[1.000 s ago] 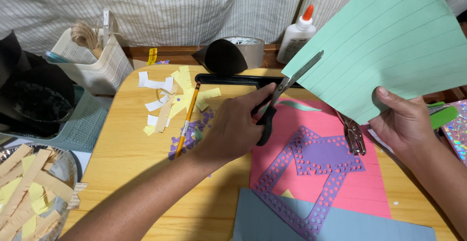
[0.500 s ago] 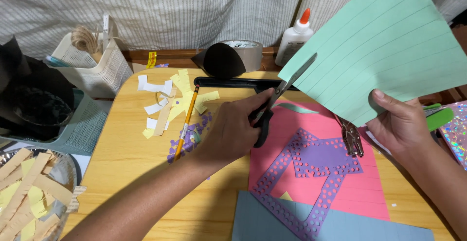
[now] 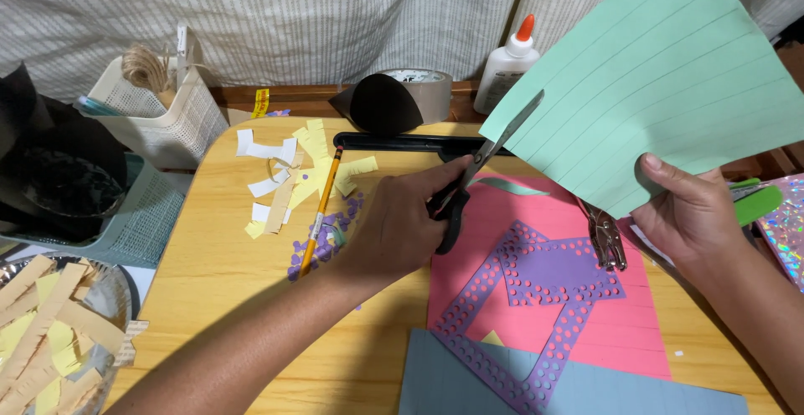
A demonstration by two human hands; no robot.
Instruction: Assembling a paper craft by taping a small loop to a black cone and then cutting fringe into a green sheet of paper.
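Nearest you, a grey-blue card sheet (image 3: pixel 586 394) lies at the table's front edge, overlapped by a purple punched-paper frame (image 3: pixel 536 298) that rests on a pink sheet of paper (image 3: pixel 620 323).

Above these, your left hand (image 3: pixel 398 226) is closed through the loops of the black-handled scissors (image 3: pixel 477 172), whose blades stand slightly parted with their tips at the lower left edge of the pale green ruled sheet of paper (image 3: pixel 662 80).

Your right hand (image 3: pixel 691 214) pinches that sheet by its bottom edge and holds it up in the air, tilted, well above the table.

The sheet is held only at one point, so it could flex or swing as the blades bite, and the cut might wander off its ruled line. Your right thumb sits near the sheet's lower margin; a long stroke could run toward it.

A metal hole punch (image 3: pixel 607 235) lies just under the sheet.

Farther back, a yellow pencil (image 3: pixel 322 210) and paper scraps (image 3: pixel 293 164) could be swept by your forearm, and a white glue bottle (image 3: pixel 507 67) stands beyond.
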